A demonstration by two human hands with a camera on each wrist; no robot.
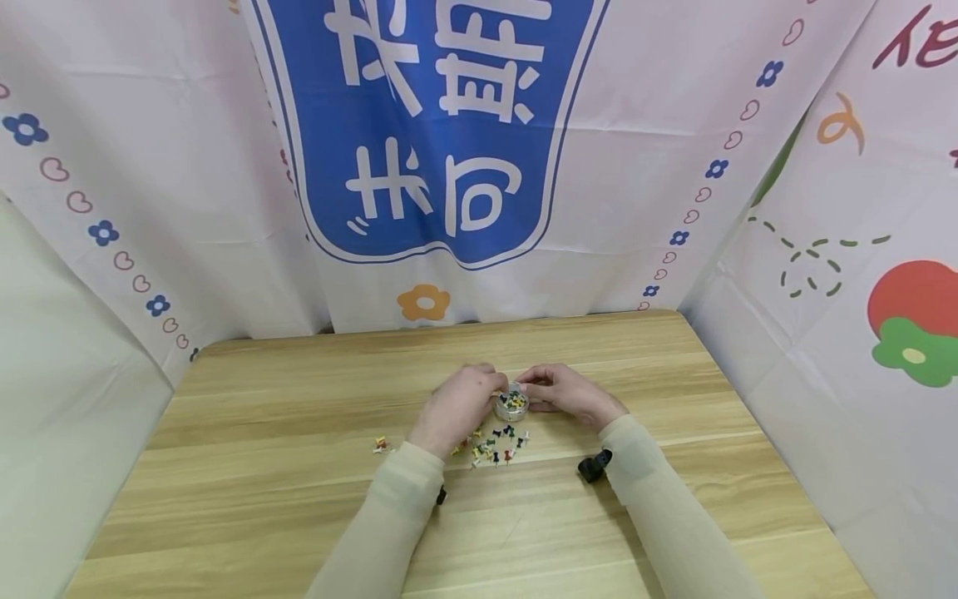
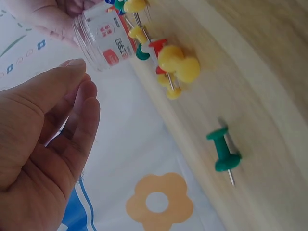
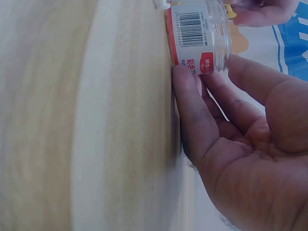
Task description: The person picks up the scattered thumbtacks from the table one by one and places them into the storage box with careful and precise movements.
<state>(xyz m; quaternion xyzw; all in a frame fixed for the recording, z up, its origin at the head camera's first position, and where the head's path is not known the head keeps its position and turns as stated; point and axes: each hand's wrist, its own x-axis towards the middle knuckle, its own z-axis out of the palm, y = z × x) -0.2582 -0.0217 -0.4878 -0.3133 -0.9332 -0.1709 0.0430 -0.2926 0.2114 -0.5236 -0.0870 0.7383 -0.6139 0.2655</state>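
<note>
Wooden desk point(image 1: 262, 499) beneath, loose pins point(image 1: 380, 441) lie leftmost; then the left hand point(image 1: 461, 405) pinches a yellow pin point(image 3: 231, 11) just beside the mouth of the clear jar point(image 1: 512, 415) (upright, between the hands), which the right hand point(image 1: 567, 391) grips opposite.

In front of me is a light brown wooden table point(image 1: 262, 499) with streaked grain and rounded far corners. Slightly right of its middle and toward the far side, 1 clear round jar point(image 1: 512, 415) with a white and red label stands upright on the wood. Just on the near side of it I see loose push pins point(image 1: 508, 455) in blue, green, white, red and yellow, scattered leftward. Farther left lies 1 small cluster of pins point(image 1: 379, 439) in yellow, red and white.
</note>
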